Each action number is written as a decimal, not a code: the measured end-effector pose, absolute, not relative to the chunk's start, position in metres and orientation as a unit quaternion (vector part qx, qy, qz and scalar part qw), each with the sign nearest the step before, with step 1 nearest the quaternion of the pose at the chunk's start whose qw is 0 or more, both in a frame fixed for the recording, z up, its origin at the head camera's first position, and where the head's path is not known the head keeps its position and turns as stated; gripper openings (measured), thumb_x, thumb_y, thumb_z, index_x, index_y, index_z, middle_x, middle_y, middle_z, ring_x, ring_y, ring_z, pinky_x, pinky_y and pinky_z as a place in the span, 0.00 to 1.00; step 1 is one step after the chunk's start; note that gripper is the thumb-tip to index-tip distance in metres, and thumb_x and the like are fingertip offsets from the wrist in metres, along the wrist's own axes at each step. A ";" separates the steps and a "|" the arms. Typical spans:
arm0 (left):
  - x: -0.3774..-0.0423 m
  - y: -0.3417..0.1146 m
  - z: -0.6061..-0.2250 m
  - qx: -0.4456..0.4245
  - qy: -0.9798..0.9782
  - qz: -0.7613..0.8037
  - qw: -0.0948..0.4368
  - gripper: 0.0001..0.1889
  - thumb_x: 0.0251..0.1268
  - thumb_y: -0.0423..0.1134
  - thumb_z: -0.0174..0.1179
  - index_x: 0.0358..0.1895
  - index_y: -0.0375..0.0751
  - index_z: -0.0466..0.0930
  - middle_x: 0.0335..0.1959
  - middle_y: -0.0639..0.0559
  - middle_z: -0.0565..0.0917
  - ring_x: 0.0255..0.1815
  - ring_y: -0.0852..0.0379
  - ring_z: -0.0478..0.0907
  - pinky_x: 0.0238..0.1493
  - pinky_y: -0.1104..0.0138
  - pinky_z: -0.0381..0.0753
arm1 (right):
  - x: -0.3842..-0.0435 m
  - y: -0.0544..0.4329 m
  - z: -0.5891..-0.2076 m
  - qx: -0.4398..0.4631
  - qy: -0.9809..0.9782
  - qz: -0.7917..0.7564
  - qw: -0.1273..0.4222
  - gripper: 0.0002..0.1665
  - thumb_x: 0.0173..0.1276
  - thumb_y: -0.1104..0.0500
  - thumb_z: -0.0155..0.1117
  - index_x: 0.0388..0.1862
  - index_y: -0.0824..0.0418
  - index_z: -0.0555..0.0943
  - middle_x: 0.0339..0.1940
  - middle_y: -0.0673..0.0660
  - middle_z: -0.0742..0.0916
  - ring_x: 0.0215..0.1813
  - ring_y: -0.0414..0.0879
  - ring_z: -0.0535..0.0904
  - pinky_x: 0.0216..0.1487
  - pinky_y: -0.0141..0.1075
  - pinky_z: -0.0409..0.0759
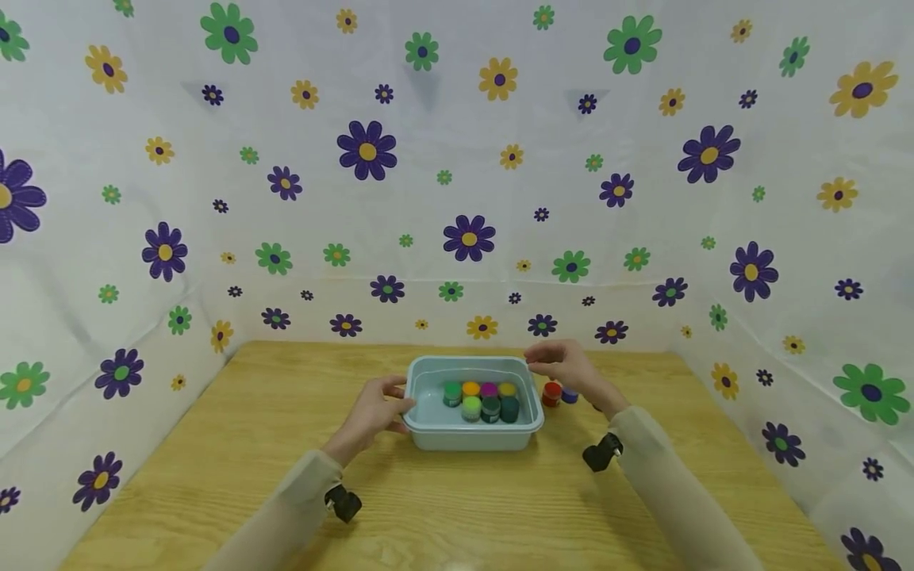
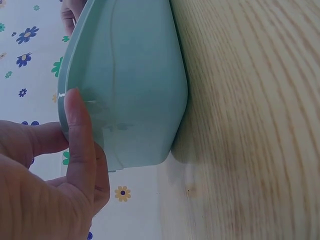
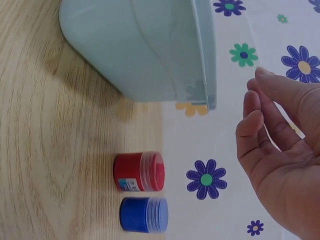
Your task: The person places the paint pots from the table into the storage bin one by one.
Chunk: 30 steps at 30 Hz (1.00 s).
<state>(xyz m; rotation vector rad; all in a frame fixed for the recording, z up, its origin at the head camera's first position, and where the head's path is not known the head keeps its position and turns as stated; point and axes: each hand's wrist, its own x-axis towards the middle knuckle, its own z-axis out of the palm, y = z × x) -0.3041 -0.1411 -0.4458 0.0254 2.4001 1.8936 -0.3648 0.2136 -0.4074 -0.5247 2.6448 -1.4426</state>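
Note:
A pale blue plastic basin (image 1: 474, 440) stands on the wooden table with several small paint jars (image 1: 490, 408) inside, in green, orange, magenta, yellow and dark teal. My left hand (image 1: 373, 412) is at its left end; in the left wrist view the thumb and fingers (image 2: 80, 135) pinch the basin's rim. Near the back right corner, my right hand (image 1: 567, 369) hovers with nothing in it. Its fingers (image 3: 250, 130) are loosely bent and apart from the rim in the right wrist view. Below it, a red paint jar (image 3: 139, 171) and a blue paint jar (image 3: 144, 215) stand side by side.
The table (image 1: 286, 444) extends around the basin on all sides. White cloth (image 1: 457, 190) with purple, green and yellow flowers hangs behind and at both sides. Black wrist cameras (image 1: 603, 452) are strapped over the sleeves.

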 end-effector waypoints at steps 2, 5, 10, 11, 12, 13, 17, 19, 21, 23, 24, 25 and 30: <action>-0.305 -0.141 -0.446 0.007 0.785 0.618 0.040 0.24 0.65 0.28 0.61 0.65 0.33 0.72 0.49 0.36 0.75 0.37 0.44 0.82 0.27 0.60 0.88 | -0.364 0.216 -0.406 -0.166 0.868 -0.466 0.045 0.17 0.69 0.57 0.66 0.55 0.61 0.82 0.54 0.61 0.86 0.54 0.52 0.82 0.58 0.49 0.82; -0.304 -0.141 -0.446 0.005 0.787 0.616 0.040 0.24 0.64 0.27 0.61 0.64 0.33 0.73 0.48 0.36 0.75 0.36 0.46 0.82 0.26 0.60 0.88 | -0.363 0.222 -0.407 -0.170 0.873 -0.454 0.049 0.18 0.70 0.58 0.64 0.56 0.63 0.81 0.56 0.64 0.84 0.56 0.55 0.81 0.58 0.46 0.83; -0.303 -0.141 -0.445 0.004 0.785 0.617 0.046 0.25 0.64 0.26 0.61 0.65 0.32 0.72 0.48 0.36 0.73 0.32 0.49 0.81 0.26 0.60 0.88 | -0.364 0.231 -0.412 -0.168 0.882 -0.437 0.051 0.17 0.71 0.63 0.61 0.57 0.64 0.80 0.58 0.66 0.83 0.59 0.58 0.79 0.58 0.46 0.82; -0.303 -0.141 -0.445 0.004 0.785 0.618 0.046 0.25 0.64 0.26 0.61 0.65 0.32 0.72 0.48 0.36 0.73 0.32 0.49 0.81 0.26 0.60 0.88 | -0.365 0.233 -0.413 -0.169 0.884 -0.432 0.052 0.17 0.71 0.63 0.61 0.57 0.65 0.80 0.58 0.66 0.83 0.59 0.58 0.79 0.59 0.47 0.82; -0.302 -0.140 -0.444 0.003 0.785 0.618 0.046 0.25 0.64 0.26 0.61 0.65 0.32 0.72 0.48 0.36 0.73 0.31 0.49 0.81 0.26 0.60 0.88 | -0.365 0.234 -0.414 -0.166 0.886 -0.429 0.054 0.17 0.71 0.64 0.61 0.57 0.65 0.80 0.58 0.66 0.83 0.60 0.58 0.79 0.59 0.48 0.82; -0.302 -0.140 -0.444 0.005 0.786 0.616 0.045 0.25 0.64 0.26 0.61 0.65 0.32 0.72 0.48 0.36 0.73 0.31 0.50 0.81 0.26 0.60 0.88 | -0.365 0.236 -0.415 -0.163 0.888 -0.426 0.056 0.17 0.70 0.64 0.61 0.57 0.65 0.80 0.58 0.65 0.83 0.60 0.59 0.78 0.60 0.49 0.81; -0.303 -0.140 -0.444 0.003 0.786 0.617 0.043 0.25 0.64 0.27 0.61 0.65 0.32 0.72 0.47 0.37 0.74 0.31 0.50 0.81 0.25 0.60 0.87 | -0.365 0.238 -0.419 -0.155 0.895 -0.413 0.071 0.19 0.69 0.65 0.61 0.58 0.67 0.79 0.59 0.65 0.83 0.61 0.60 0.77 0.62 0.52 0.79; -0.304 -0.140 -0.443 0.004 0.785 0.618 0.044 0.25 0.64 0.27 0.61 0.65 0.33 0.72 0.47 0.37 0.74 0.31 0.50 0.81 0.25 0.60 0.87 | -0.366 0.239 -0.421 -0.147 0.898 -0.408 0.077 0.19 0.69 0.65 0.61 0.58 0.67 0.79 0.59 0.66 0.83 0.62 0.61 0.77 0.63 0.54 0.77; -0.304 -0.140 -0.443 0.004 0.783 0.620 0.045 0.25 0.64 0.27 0.61 0.66 0.33 0.72 0.47 0.38 0.74 0.31 0.51 0.81 0.25 0.60 0.88 | -0.367 0.240 -0.424 -0.140 0.900 -0.405 0.084 0.20 0.68 0.66 0.61 0.58 0.67 0.80 0.60 0.66 0.82 0.63 0.62 0.76 0.64 0.55 0.76; -0.304 -0.140 -0.443 0.005 0.783 0.620 0.045 0.25 0.64 0.27 0.61 0.66 0.33 0.72 0.47 0.38 0.74 0.30 0.51 0.81 0.26 0.60 0.88 | -0.368 0.240 -0.428 -0.138 0.903 -0.398 0.088 0.20 0.67 0.68 0.62 0.58 0.67 0.80 0.60 0.67 0.82 0.63 0.62 0.76 0.64 0.55 0.76; -0.304 -0.140 -0.443 0.005 0.783 0.621 0.046 0.25 0.64 0.27 0.61 0.66 0.33 0.72 0.47 0.37 0.74 0.30 0.51 0.81 0.26 0.60 0.88 | -0.369 0.240 -0.429 -0.140 0.904 -0.393 0.089 0.20 0.67 0.68 0.62 0.58 0.67 0.80 0.61 0.67 0.81 0.63 0.63 0.75 0.64 0.55 0.76; -0.304 -0.141 -0.443 0.005 0.783 0.621 0.046 0.25 0.64 0.27 0.61 0.66 0.32 0.72 0.47 0.37 0.74 0.30 0.51 0.81 0.26 0.60 0.88 | -0.370 0.240 -0.431 -0.138 0.905 -0.392 0.091 0.20 0.66 0.68 0.63 0.58 0.66 0.80 0.61 0.67 0.81 0.63 0.62 0.76 0.64 0.55 0.76; -0.304 -0.141 -0.443 0.006 0.783 0.620 0.046 0.25 0.65 0.27 0.61 0.66 0.32 0.72 0.47 0.37 0.74 0.31 0.50 0.81 0.26 0.60 0.88 | -0.372 0.240 -0.437 -0.148 0.904 -0.389 0.095 0.20 0.64 0.70 0.65 0.57 0.67 0.81 0.59 0.68 0.82 0.61 0.62 0.77 0.62 0.53 0.78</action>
